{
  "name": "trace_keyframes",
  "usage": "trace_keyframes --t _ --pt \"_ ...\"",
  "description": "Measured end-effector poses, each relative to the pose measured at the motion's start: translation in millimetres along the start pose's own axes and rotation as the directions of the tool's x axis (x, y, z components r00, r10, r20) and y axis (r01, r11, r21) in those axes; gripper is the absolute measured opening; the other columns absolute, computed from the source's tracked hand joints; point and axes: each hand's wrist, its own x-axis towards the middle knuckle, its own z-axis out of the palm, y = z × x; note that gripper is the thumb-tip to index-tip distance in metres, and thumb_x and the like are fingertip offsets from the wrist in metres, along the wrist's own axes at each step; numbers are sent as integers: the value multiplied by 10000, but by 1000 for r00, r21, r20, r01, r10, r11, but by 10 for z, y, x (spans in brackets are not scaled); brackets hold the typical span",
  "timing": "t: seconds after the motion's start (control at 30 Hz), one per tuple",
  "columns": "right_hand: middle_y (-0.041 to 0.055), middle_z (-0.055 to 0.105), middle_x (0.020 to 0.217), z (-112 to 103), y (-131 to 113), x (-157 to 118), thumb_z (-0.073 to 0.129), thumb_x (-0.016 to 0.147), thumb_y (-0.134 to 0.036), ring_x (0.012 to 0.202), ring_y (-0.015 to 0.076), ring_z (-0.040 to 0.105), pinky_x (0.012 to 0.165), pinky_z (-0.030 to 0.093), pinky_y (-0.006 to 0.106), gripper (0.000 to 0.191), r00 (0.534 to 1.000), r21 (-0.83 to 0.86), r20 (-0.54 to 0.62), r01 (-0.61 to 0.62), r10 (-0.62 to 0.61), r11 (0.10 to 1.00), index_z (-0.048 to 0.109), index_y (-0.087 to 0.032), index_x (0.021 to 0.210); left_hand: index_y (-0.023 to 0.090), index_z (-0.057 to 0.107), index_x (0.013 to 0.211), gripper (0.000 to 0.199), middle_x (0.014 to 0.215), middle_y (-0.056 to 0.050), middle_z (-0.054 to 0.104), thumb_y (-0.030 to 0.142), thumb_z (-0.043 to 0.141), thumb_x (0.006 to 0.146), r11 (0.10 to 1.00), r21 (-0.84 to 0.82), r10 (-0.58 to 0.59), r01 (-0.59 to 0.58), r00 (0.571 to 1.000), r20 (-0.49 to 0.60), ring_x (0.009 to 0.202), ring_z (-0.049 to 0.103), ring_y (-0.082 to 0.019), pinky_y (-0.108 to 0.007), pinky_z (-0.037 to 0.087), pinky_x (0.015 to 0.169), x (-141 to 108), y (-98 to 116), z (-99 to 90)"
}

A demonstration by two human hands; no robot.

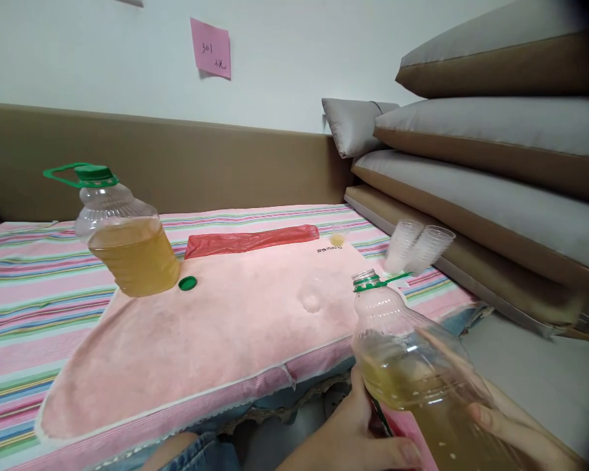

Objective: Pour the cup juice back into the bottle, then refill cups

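Observation:
Both my hands hold a large clear plastic bottle [397, 327] of yellowish liquid, tilted a little at the lower right. Its mouth is uncapped, with a green ring and strap at the neck. My left hand [363, 435] grips the near left side, beside a pink label. My right hand [510, 428] wraps the right side, its fingers partly seen through the plastic. On the pink cloth [201, 347] lies a green cap [187, 283]. A small clear cup [311, 299] stands left of the bottle's neck. Farther back is a clear cup with yellow liquid [338, 240].
Another capped bottle [132, 255] of yellow liquid with a green handle stands at left. A red plastic bag [250, 242] lies along the cloth's far edge. Stacked clear plastic cups [430, 248] lean behind the held bottle. Grey-brown cushions [500, 183] pile up at right.

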Motion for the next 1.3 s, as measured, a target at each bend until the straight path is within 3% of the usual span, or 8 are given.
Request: trace_keyframes --t 0.27,0.47,0.8,1.0,1.3 --pt "-9 287 1613 -1 -137 127 532 836 -614 1483 306 151 1181 268 506 823 998 42 32 -60 59 997 228 -342 1552 280 92 1544 1067 1548 -148 343 542 754 749 1000 -26 5 -6 1000 -16 1450 302 -351 -563 248 1171 23 21 -10" --pt "-86 166 1637 22 -202 237 581 834 -559 1493 274 88 1189 236 474 742 995 123 49 -94 88 988 322 -398 1511 269 150 1538 1018 1545 -152 351 530 751 759 997 -47 50 -54 996 -70 1452 297 -353 -548 218 1192 22 36 -36" --pt "-105 242 1616 -9 -203 376 608 812 -536 1503 262 133 1195 233 449 703 982 149 80 -180 169 972 393 -424 1472 240 196 1521 967 1528 -165 392 449 771 773 958 -238 134 -160 984 -121 1423 369 -333 -510 266 1185 105 -157 -63" --pt "-37 291 1607 -7 -202 420 638 769 -550 1469 320 251 1152 359 468 772 978 167 64 -207 199 964 406 -366 1482 251 187 1528 983 1527 -149 399 457 776 769 952 -259 133 -162 983 -127 1420 378 -322 -496 255 1193 127 -102 -52" --pt "-38 282 1616 4 -424 441 579 831 -539 1489 295 169 1174 332 438 756 973 114 118 -210 197 971 332 -349 1519 263 109 1539 1066 1510 -154 416 479 789 747 939 -306 124 -157 984 -126 1407 397 -325 -502 258 1187 192 -88 -29"
